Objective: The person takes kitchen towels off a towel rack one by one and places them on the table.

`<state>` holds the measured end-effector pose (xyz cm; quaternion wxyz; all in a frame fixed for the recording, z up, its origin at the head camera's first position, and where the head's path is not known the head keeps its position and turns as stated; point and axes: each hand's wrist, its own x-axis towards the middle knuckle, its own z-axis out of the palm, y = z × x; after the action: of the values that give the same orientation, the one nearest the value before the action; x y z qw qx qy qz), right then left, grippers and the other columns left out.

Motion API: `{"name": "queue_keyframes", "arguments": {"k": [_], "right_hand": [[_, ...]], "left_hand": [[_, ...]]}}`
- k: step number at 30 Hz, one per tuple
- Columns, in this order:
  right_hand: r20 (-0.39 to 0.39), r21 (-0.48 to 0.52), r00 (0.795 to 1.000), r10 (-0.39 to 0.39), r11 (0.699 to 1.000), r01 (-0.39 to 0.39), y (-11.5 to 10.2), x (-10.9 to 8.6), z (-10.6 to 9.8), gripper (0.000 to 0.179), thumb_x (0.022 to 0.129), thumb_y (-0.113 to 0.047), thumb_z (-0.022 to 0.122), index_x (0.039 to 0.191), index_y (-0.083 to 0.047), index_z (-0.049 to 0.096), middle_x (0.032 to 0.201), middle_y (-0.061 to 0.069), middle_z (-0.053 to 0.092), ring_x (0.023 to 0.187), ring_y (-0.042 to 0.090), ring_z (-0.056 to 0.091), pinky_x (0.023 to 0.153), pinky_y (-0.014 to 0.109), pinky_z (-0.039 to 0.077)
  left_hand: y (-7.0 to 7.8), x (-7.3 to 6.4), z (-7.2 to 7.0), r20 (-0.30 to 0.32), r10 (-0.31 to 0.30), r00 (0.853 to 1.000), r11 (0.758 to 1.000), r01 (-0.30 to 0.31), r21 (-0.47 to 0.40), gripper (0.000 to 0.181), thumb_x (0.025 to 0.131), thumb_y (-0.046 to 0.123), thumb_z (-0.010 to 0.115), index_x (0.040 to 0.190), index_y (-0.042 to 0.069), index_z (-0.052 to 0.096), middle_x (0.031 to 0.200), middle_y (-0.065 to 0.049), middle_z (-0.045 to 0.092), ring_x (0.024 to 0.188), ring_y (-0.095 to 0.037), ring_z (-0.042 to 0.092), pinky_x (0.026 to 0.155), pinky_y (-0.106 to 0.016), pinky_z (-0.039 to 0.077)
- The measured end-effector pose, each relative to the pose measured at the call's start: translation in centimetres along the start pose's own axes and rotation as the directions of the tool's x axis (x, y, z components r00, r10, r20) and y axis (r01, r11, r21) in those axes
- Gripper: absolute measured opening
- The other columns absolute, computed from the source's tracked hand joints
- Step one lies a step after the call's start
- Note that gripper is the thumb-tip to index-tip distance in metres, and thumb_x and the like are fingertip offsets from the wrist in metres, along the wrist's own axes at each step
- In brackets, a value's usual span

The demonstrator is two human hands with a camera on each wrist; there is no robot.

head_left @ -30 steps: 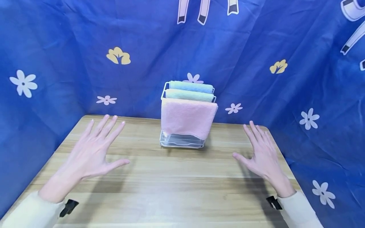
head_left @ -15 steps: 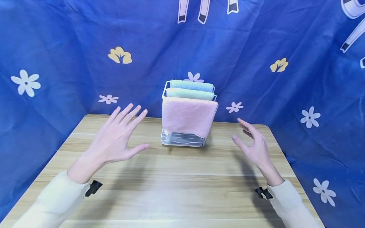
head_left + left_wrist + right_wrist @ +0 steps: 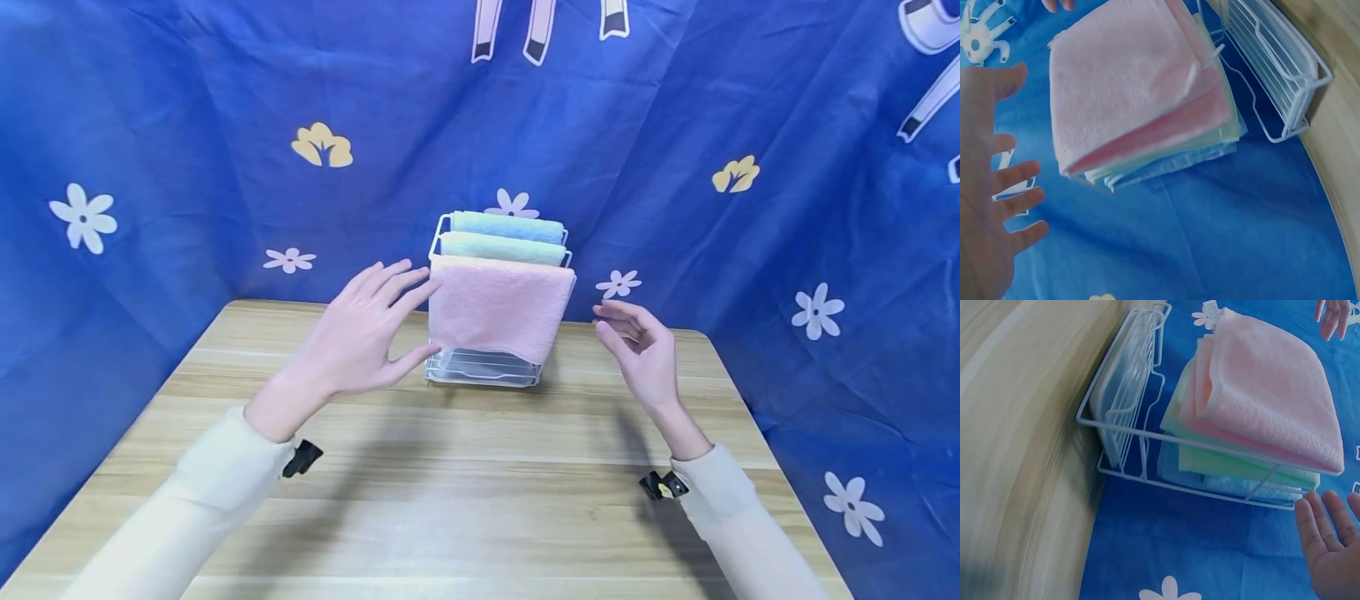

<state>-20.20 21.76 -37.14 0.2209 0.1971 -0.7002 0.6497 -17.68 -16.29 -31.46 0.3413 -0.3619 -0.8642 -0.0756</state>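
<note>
A white wire rack (image 3: 483,382) on the smooth, wood-grained table (image 3: 480,508) bears three soft, fuzzy towels folded into flat rectangles: a pink towel (image 3: 498,304) in front, a pale green towel (image 3: 502,247) behind it and a blue towel (image 3: 510,226) rearmost. The left hand (image 3: 356,337), fingers slightly spread, lies just beside the pink towel's left edge; the right hand (image 3: 647,354), fingers loosely bent and thumb apart, lies near the rack's right side.

Behind the table (image 3: 480,517), blue cloth (image 3: 420,100) shows printed legs (image 3: 541,29), perhaps an animal's.
</note>
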Motion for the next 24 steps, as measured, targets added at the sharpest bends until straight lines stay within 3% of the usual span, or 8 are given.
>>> {"name": "queue_keyframes", "arguments": {"k": [5,10,15,21,24], "right_hand": [[-0.005,0.111,1.0,0.001,0.994,0.0,0.3,1.0,0.8,0.032,0.094,0.01,0.069,0.123,0.022,0.061,0.104,-0.001,0.082,0.088,0.006,0.078,0.08,0.022,0.063],[-0.008,0.193,1.0,0.019,0.981,-0.017,0.5,2.0,1.5,0.028,0.095,0.01,0.068,0.12,0.022,0.063,0.098,0.003,0.082,0.084,0.011,0.079,0.076,0.026,0.064],[-0.006,0.228,1.0,0.031,0.973,-0.029,0.8,2.9,2.0,0.017,0.096,0.009,0.068,0.112,0.007,0.072,0.095,0.003,0.082,0.081,0.015,0.08,0.075,0.029,0.065],[0.013,0.253,0.998,0.055,0.966,-0.057,1.2,3.9,2.4,0.02,0.098,0.008,0.066,0.115,0.018,0.067,0.093,0.001,0.082,0.081,0.013,0.079,0.073,0.029,0.065],[0.003,0.244,0.998,0.061,0.968,-0.06,1.2,4.5,2.6,0.016,0.097,0.008,0.067,0.112,0.013,0.07,0.091,0.0,0.081,0.079,0.011,0.079,0.072,0.029,0.065]], "left_hand": [[0.4,1.5,0.6,-0.04,0.045,0.998,0.999,-0.045,-0.015,0.071,0.091,0.05,0.073,0.145,0.004,0.06,0.141,-0.021,0.065,0.134,-0.043,0.059,0.116,-0.061,0.044],[1.0,3.4,1.0,-0.038,0.069,0.997,0.997,-0.07,-0.018,0.066,0.09,0.046,0.077,0.14,0.005,0.063,0.138,-0.02,0.067,0.13,-0.042,0.061,0.115,-0.058,0.046],[1.5,5.4,1.6,-0.005,0.085,0.996,0.996,-0.085,-0.011,0.061,0.094,0.043,0.076,0.141,0.007,0.063,0.136,-0.017,0.068,0.126,-0.039,0.063,0.111,-0.054,0.048],[1.5,7.4,2.5,0.011,0.076,0.997,0.997,-0.075,-0.03,0.054,0.097,0.042,0.073,0.139,0.009,0.065,0.13,-0.013,0.07,0.121,-0.036,0.065,0.106,-0.051,0.052],[1.4,8.2,3.0,0.003,0.077,0.997,0.996,-0.076,-0.039,0.049,0.098,0.041,0.071,0.135,0.009,0.068,0.126,-0.012,0.072,0.117,-0.035,0.067,0.106,-0.05,0.053]]}}
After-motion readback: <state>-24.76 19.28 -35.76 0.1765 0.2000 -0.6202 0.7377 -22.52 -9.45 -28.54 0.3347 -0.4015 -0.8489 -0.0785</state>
